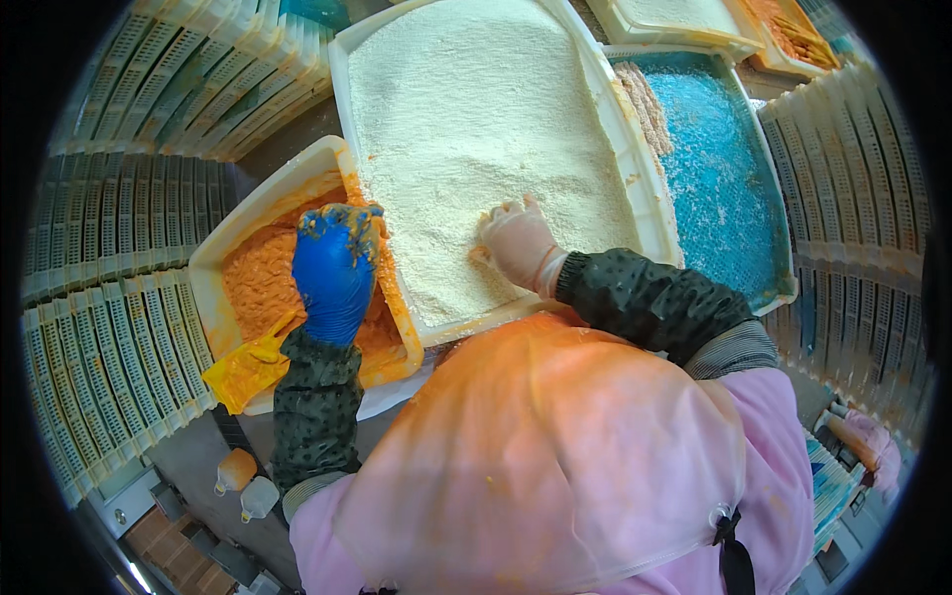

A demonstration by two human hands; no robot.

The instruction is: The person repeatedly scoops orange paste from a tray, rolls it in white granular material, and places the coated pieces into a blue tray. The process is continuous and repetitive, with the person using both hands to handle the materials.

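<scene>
My left hand (336,268), in a blue glove smeared with orange batter, is curled above the near-right part of a white bin (204,268). Wet orange pieces in batter (256,264) fill this bin; whether the fingers hold one is hidden. My right hand (520,242), in a pale thin glove, rests with bent fingers in the white crumbs (476,111) of a large tray (654,201). Its fingertips are partly sunk there, so anything under them cannot be seen. A yellow glove (249,368) hangs over the bin's near-left rim, next to my left sleeve.
Right of the crumbs stands a tray with a blue mesh base (718,171), a row of crumb-coated pieces (643,108) along its left side. Stacked perforated trays rise at left (111,372) and right (848,163). Plastic jugs (259,498) stand on the floor. Another person (870,446) is behind, at right.
</scene>
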